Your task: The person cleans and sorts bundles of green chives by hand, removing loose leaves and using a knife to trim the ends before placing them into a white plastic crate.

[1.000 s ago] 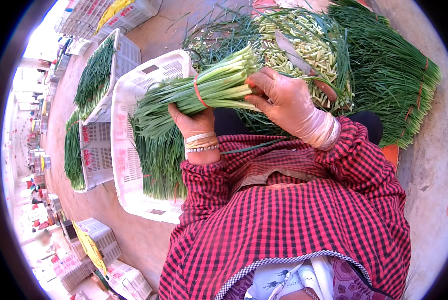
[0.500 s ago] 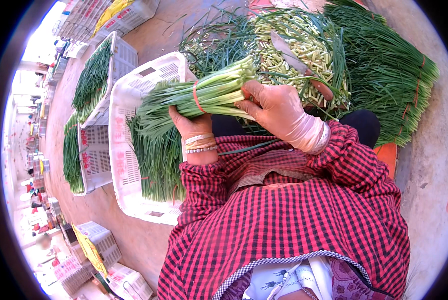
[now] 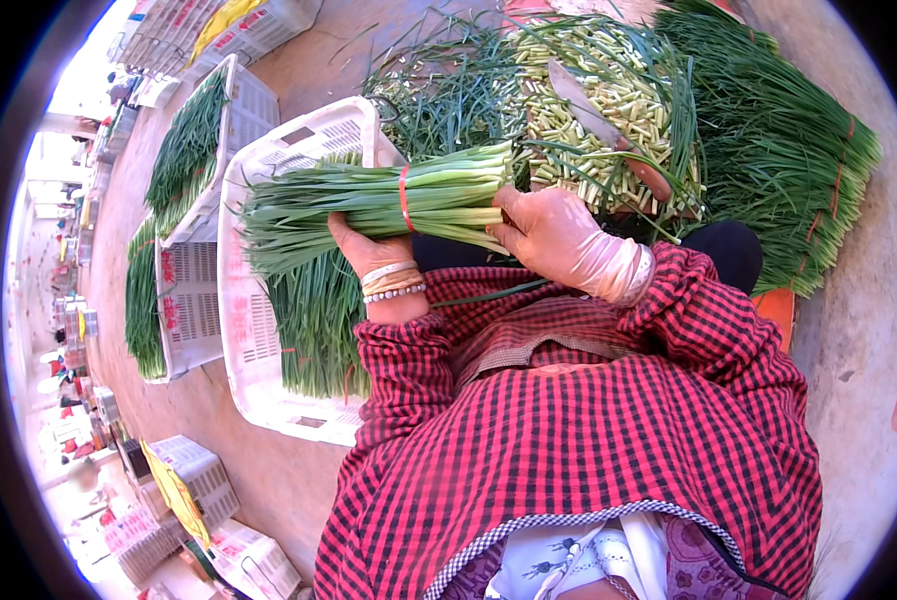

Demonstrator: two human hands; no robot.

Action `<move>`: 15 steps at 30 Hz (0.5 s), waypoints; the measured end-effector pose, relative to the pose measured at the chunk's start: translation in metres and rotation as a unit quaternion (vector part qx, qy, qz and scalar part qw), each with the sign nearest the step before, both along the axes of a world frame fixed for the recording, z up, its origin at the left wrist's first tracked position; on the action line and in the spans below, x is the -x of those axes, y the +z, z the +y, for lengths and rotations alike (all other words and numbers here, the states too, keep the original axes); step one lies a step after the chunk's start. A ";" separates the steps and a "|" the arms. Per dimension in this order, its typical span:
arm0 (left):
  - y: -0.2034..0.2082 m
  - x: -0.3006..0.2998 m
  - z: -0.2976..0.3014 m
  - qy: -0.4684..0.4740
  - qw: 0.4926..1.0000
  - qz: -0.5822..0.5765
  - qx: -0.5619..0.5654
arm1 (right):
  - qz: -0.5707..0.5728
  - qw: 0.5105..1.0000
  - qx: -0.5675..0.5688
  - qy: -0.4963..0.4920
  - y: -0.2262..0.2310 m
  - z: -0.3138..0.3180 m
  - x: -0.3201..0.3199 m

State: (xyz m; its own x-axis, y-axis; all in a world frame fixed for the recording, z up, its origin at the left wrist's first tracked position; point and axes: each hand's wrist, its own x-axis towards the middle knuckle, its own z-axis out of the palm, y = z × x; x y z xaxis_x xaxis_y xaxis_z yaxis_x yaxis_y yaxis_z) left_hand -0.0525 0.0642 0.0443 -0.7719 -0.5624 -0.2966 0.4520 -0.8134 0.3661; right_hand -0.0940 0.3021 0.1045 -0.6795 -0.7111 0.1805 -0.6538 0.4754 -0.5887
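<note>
Between my two hands lies a bunch of garlic chives (image 3: 309, 205), bound by a red band (image 3: 406, 198), its pale cut ends pointing right and its green leaves left. My left hand (image 3: 364, 245), with bracelets at the wrist, closes round the leafy part from below. At the pale ends, my right hand (image 3: 559, 232), in a thin glove, pinches the lower stalks. Under the bunch's leafy end stands a white plastic crate (image 3: 254, 330) with banded chives (image 3: 319, 330) inside.
A knife (image 3: 589, 112) rests on a heap of cut stalk ends (image 3: 629, 65) ahead of me. Long chives (image 3: 769, 130) are piled at the right. Loose leaves (image 3: 439, 100) lie beside the heap. More crates of chives (image 3: 194, 265) stand at the left, others (image 3: 199, 480) at the lower left.
The bunch has moved slightly left and down, and now lies more level. Both hands have kept their hold, the right one shifting a little lower.
</note>
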 end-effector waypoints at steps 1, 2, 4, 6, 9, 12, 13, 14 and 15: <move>-0.001 0.000 -0.001 0.005 1.000 -0.009 -0.004 | -0.006 1.000 0.001 0.005 -0.002 0.000 -0.002; -0.003 0.001 -0.004 0.010 1.000 -0.019 -0.007 | -0.013 1.000 0.003 0.003 -0.003 0.001 -0.001; -0.002 0.001 -0.007 0.010 0.999 -0.018 -0.025 | -0.020 1.000 0.018 -0.010 -0.005 0.001 0.001; 0.000 0.002 -0.005 0.022 1.000 -0.002 -0.004 | -0.009 0.999 0.043 -0.026 -0.008 0.000 0.004; 0.003 0.002 0.002 0.029 0.999 -0.018 0.019 | -0.013 0.999 0.022 -0.043 -0.010 0.001 0.008; 0.004 0.002 0.003 0.038 0.997 -0.053 0.027 | 0.024 0.999 0.003 -0.043 -0.017 0.001 0.010; 0.001 0.002 0.003 0.032 0.998 -0.050 0.022 | 0.025 0.999 -0.004 -0.034 -0.019 0.001 0.009; -0.002 0.003 0.002 0.025 0.998 -0.047 0.017 | 0.026 0.999 -0.011 -0.024 -0.021 0.002 0.009; -0.002 0.002 0.003 0.019 0.999 -0.046 0.012 | 0.026 0.999 -0.019 -0.014 -0.020 0.001 0.007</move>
State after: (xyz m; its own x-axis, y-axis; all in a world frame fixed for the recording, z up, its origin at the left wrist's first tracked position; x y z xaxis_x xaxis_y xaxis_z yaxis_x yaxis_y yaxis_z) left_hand -0.0547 0.0668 0.0420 -0.7194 -0.5993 -0.3512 0.4464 -0.7863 0.4272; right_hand -0.1007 0.3036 0.0841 -0.6901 -0.6983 0.1899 -0.6689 0.5154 -0.5357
